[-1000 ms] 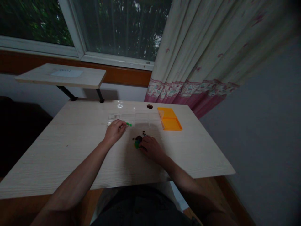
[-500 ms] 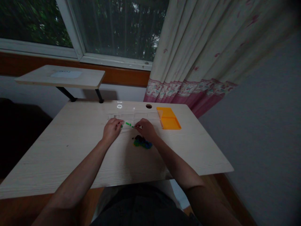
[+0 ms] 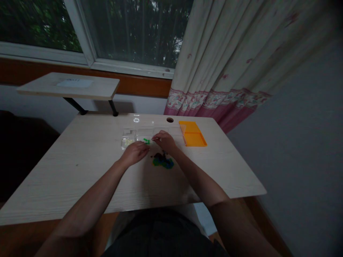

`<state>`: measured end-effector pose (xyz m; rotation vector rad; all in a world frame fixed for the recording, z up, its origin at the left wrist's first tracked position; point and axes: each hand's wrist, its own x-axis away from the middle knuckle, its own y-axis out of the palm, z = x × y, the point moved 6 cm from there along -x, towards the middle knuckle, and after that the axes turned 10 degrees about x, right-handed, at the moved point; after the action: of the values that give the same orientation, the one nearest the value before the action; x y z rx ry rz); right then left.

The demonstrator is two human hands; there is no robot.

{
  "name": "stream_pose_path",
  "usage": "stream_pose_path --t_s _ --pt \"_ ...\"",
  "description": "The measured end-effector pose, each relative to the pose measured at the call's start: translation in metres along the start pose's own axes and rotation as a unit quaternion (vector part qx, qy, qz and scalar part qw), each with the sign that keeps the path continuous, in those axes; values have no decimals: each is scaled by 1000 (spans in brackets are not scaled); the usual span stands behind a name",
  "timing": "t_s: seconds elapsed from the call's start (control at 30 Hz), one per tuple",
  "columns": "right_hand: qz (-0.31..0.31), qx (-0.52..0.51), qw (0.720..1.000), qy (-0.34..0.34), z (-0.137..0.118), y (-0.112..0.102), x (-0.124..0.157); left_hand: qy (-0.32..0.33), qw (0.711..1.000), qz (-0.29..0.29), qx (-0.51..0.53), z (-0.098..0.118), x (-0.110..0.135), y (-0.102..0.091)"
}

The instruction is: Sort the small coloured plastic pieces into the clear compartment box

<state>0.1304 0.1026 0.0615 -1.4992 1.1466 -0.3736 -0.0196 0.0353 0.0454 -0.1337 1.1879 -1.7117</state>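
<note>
My left hand (image 3: 134,152) rests on the table with its fingers curled loosely, just in front of a clear compartment box (image 3: 139,134). A small green piece (image 3: 146,141) lies in the box right beyond its fingertips. My right hand (image 3: 164,139) reaches over the box's near edge, fingertips pinched together; what they hold is too small to name. A little pile of green, blue and dark pieces (image 3: 163,161) lies on the table between my forearms. Pale pieces (image 3: 128,142) fill the box's left compartment.
An orange lid (image 3: 192,138) lies to the right of the box. The wooden table (image 3: 80,171) has a cable hole (image 3: 169,120) at its back edge. A raised shelf (image 3: 69,85) stands at back left under the window. A curtain hangs at right.
My left hand has drawn back from the box toward me. The green piece that was between both hands now lies in the box. My right hand moved from the pile to the box.
</note>
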Motion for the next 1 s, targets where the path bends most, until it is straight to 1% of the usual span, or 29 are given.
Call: stream_pose_path --t_s 0.07,0.23,0.33,0.47,0.57,0.67,0.83,0.9,1.0 --pt "-9 -6 1000 10 3 -10 9 1 999 -33 9 5 1 4" --pt "-72 -33 997 22 5 -26 47 14 994 -106 37 24 0 18" --pt "-95 -50 994 14 5 -30 73 23 990 -131 39 33 0 28" --pt "-99 -43 994 8 9 -34 101 24 988 -154 15 36 1 35" --pt "-104 -21 994 40 18 -35 118 33 986 -162 4 36 2 36" --pt "-114 -31 990 74 24 -36 134 44 986 -161 3 35 2 37" --pt "-93 -53 986 131 25 -37 155 70 986 -154 3 34 3 41" --pt "-83 -50 985 141 23 -37 160 81 986 -148 -1 33 3 42" --pt "-68 -46 988 134 16 -38 162 94 986 -140 -3 31 3 45"
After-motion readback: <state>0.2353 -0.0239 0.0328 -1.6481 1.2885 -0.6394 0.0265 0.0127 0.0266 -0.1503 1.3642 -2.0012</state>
